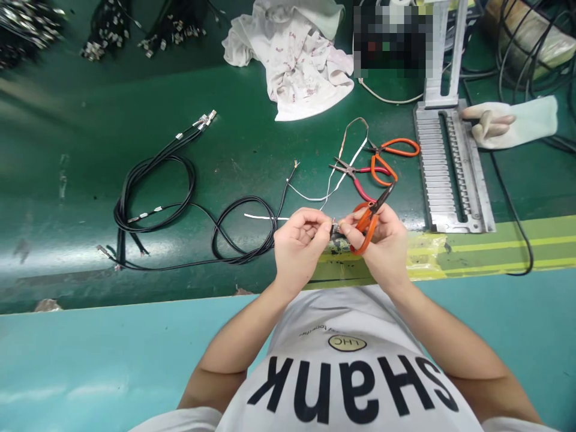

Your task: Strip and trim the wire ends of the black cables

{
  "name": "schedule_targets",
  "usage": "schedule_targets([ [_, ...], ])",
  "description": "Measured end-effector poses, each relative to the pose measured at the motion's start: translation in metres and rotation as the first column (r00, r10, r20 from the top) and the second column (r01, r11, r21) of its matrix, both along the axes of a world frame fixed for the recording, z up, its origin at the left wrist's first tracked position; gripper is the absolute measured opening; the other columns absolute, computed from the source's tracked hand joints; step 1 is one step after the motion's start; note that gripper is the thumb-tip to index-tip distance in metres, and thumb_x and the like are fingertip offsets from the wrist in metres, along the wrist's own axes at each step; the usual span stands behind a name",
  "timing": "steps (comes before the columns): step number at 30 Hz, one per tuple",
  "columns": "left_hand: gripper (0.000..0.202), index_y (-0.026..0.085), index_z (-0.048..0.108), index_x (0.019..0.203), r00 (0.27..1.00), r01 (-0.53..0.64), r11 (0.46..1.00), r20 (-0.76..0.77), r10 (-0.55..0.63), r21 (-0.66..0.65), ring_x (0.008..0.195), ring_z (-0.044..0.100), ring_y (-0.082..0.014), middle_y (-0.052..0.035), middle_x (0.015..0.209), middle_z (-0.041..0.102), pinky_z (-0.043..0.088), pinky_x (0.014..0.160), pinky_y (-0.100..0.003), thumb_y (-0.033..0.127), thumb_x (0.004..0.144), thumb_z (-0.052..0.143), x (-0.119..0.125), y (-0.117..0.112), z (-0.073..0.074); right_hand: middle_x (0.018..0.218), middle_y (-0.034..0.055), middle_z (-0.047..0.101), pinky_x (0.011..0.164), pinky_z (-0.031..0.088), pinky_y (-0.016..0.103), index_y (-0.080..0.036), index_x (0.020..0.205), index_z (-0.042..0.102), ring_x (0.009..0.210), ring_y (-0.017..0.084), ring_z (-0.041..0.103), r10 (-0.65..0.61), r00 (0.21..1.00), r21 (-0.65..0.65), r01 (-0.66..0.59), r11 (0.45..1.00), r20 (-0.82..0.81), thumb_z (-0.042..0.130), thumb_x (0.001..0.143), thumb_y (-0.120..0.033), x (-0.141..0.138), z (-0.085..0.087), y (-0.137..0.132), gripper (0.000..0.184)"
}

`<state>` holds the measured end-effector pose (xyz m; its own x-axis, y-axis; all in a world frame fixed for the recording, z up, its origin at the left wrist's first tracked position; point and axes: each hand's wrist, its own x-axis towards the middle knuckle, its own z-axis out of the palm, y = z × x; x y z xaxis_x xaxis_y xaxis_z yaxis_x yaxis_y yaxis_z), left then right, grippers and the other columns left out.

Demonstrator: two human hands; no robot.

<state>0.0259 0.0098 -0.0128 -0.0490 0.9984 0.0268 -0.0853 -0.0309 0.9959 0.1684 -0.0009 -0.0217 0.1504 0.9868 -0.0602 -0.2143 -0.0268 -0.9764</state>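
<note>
My left hand (300, 245) is closed, its thumb and fingers pinching a black cable end (333, 230) in front of my body. Close beside it, my right hand (386, 245) is closed around orange-handled scissors (371, 227), their dark blades pointing up and away. Its thumb and fingertip also meet at the cable's end, where small wire ends show; the detail is too fine to make out. A coiled black cable (243, 259) lies left of my left hand. Thin white strips (315, 198) lie just beyond my hands.
Red-handled pliers (353, 170) and a second orange-handled pair of scissors (398, 147) lie beyond my right hand. A slotted metal fixture (454, 168) with a glove (513, 123) stands right. Left is a cable bundle (153, 180); white cloth (297, 66) lies at the back.
</note>
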Motion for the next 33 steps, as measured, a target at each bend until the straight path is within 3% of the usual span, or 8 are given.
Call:
schedule_targets([
  [3, 0.005, 0.014, 0.067, 0.079, 1.0, -0.004, 0.999, 0.002, 0.005, -0.034, 0.07, 0.062, -0.0089, -0.0027, 0.083, 0.064, 0.054, 0.068, -0.02, 0.016, 0.084, 0.07, -0.001, 0.001, 0.003, 0.088, -0.0008, 0.075, 0.08, 0.058, 0.03, -0.023, 0.095, 0.061, 0.08, 0.015, 0.073, -0.004, 0.999, 0.012, 0.004, 1.0, -0.04, 0.082, 0.077, -0.019, 0.001, 0.002, -0.001, 0.028],
  [10, 0.006, 0.014, 0.069, 0.082, 0.999, 0.029, 0.999, 0.035, -0.029, -0.024, 0.073, 0.063, -0.0099, -0.0037, 0.086, 0.064, 0.054, 0.069, -0.021, 0.019, 0.083, 0.073, -0.003, -0.002, 0.0, 0.09, -0.0001, 0.074, 0.077, 0.057, 0.03, -0.022, 0.093, 0.062, 0.08, 0.015, 0.07, 0.021, 1.0, 0.049, -0.021, 0.999, 0.004, 0.087, 0.071, -0.018, -0.003, 0.006, 0.001, 0.033],
  [14, 0.012, 0.015, 0.071, 0.093, 0.997, 0.056, 0.997, 0.052, -0.053, -0.058, 0.072, 0.063, -0.01, -0.0042, 0.086, 0.068, 0.054, 0.069, -0.021, 0.024, 0.085, 0.073, -0.005, -0.002, -0.002, 0.088, -0.0011, 0.073, 0.078, 0.056, 0.03, -0.023, 0.093, 0.061, 0.081, 0.015, 0.071, 0.048, 0.998, 0.021, -0.048, 0.999, -0.035, 0.085, 0.073, -0.02, -0.003, 0.004, 0.003, 0.032],
  [16, 0.016, 0.016, 0.071, 0.097, 0.998, 0.068, 0.997, 0.018, -0.068, -0.018, 0.076, 0.064, -0.0113, -0.0046, 0.088, 0.068, 0.054, 0.071, -0.022, 0.024, 0.083, 0.075, -0.004, -0.001, -0.002, 0.089, -0.0014, 0.073, 0.078, 0.056, 0.029, -0.023, 0.093, 0.061, 0.082, 0.015, 0.071, 0.057, 0.998, 0.015, -0.057, 0.998, -0.033, 0.085, 0.073, -0.019, -0.002, 0.004, 0.003, 0.032],
  [21, 0.005, 0.016, 0.073, 0.083, 0.999, 0.009, 0.997, -0.044, -0.006, 0.08, 0.082, 0.065, -0.0141, -0.0049, 0.087, 0.069, 0.054, 0.072, -0.024, 0.018, 0.08, 0.077, -0.001, 0.002, -0.004, 0.086, -0.0022, 0.071, 0.076, 0.056, 0.028, -0.023, 0.093, 0.06, 0.081, 0.015, 0.07, 0.026, 0.999, 0.029, -0.026, 0.999, 0.02, 0.085, 0.072, -0.016, -0.002, 0.006, 0.002, 0.033],
  [28, 0.005, 0.016, 0.075, 0.084, 0.996, 0.049, 0.996, 0.08, -0.043, -0.074, 0.067, 0.063, -0.0094, -0.0038, 0.086, 0.072, 0.055, 0.066, -0.022, 0.021, 0.083, 0.076, -0.006, 0.001, -0.007, 0.089, -0.0013, 0.07, 0.077, 0.053, 0.03, -0.022, 0.094, 0.061, 0.079, 0.013, 0.066, 0.04, 0.999, 0.056, -0.042, 0.998, 0.034, 0.082, 0.078, -0.019, -0.005, 0.002, 0.001, 0.026],
  [33, 0.006, 0.017, 0.073, 0.087, 0.993, 0.078, 0.993, 0.095, -0.069, -0.093, 0.072, 0.064, -0.0094, -0.0032, 0.087, 0.07, 0.054, 0.07, -0.021, 0.022, 0.085, 0.075, -0.007, 0.0, -0.011, 0.09, -0.0001, 0.071, 0.078, 0.054, 0.031, -0.022, 0.095, 0.06, 0.081, 0.014, 0.067, 0.043, 0.999, 0.029, -0.043, 0.999, 0.011, 0.081, 0.079, -0.021, -0.004, 0.001, 0.001, 0.026],
])
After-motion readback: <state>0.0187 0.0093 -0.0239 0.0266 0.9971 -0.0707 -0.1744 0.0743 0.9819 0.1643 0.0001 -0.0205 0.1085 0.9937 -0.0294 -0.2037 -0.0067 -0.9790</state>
